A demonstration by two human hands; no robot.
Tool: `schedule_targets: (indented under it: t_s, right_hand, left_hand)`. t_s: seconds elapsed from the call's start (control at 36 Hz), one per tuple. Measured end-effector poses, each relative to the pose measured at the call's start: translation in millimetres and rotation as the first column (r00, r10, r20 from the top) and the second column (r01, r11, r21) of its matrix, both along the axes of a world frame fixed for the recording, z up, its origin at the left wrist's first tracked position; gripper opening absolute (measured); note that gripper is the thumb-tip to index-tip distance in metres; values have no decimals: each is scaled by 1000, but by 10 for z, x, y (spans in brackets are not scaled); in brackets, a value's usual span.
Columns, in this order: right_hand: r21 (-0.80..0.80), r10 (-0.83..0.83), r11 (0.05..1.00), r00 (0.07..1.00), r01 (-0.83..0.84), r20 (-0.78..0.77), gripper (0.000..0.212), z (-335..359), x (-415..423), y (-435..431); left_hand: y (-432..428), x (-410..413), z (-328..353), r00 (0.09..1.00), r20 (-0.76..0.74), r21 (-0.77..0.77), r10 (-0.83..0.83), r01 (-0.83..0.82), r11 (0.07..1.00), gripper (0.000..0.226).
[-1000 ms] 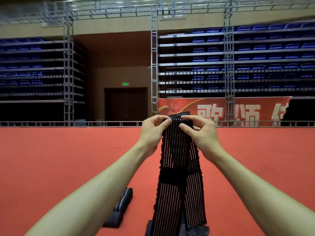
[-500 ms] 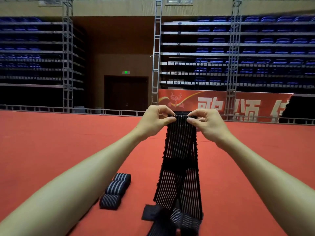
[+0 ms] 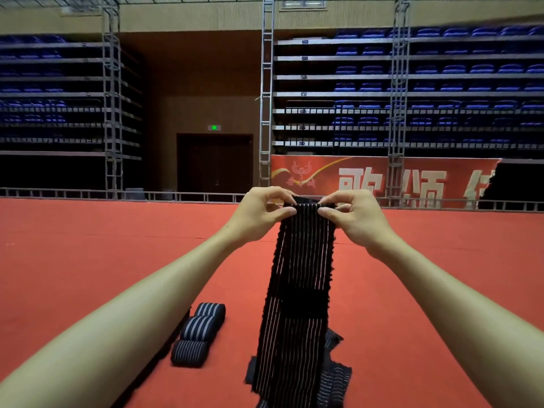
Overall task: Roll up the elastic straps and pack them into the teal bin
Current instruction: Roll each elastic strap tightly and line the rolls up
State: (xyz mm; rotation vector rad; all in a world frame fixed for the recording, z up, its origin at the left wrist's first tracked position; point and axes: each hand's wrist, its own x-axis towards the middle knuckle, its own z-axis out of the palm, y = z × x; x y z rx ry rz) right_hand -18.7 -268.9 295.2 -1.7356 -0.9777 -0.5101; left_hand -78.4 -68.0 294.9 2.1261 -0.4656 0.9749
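**A:** What are your hands doing?

**B:** Both are closed on one elastic strap (image 3: pixel 300 260), black with thin pale stripes. My left hand (image 3: pixel 262 213) pinches its top corner at nine o'clock, thumb on the face towards me and fingers curled over the top. My right hand (image 3: pixel 350 216) pinches the corner at three o'clock the same way. The top edge looks turned over between them, but I cannot tell how many turns.

**A:** And the rest of it?

**B:** It hangs straight down towards six o'clock, with a plain black band across it about halfway. Its lower end reaches a crumpled heap of striped strap (image 3: pixel 335 381) on the red floor (image 3: pixel 88 260), close to me. Whether that heap is the same strap, I cannot tell.

**A:** Anything rolled?

**B:** Three rolled straps (image 3: pixel 200 334) lie in a row, touching one another, at about seven o'clock, between my left forearm and the hanging strap.

**A:** Further out?

**B:** A dark double door (image 3: pixel 215 163) with a green sign (image 3: pixel 214 127) above it at eleven o'clock. A red banner (image 3: pixel 353 178) with pale characters sits at one o'clock, beyond my right hand. Tiers of blue seats (image 3: pixel 441 69) stand on both sides.
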Motion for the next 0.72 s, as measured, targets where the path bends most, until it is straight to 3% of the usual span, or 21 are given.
schedule_targets:
  t_s: [0.42,0.72]
  right_hand:
    - [163,69,985,997,-63,-34,26,-73,-33,5]
    - [194,72,979,996,-61,-50,16,-124,-11,51]
  left_hand:
    - [-20,-29,-53,1000,-15,-117,-13,11,993,10]
    - [-21,-30,-63,1000,20,-178,12,-8,984,20]
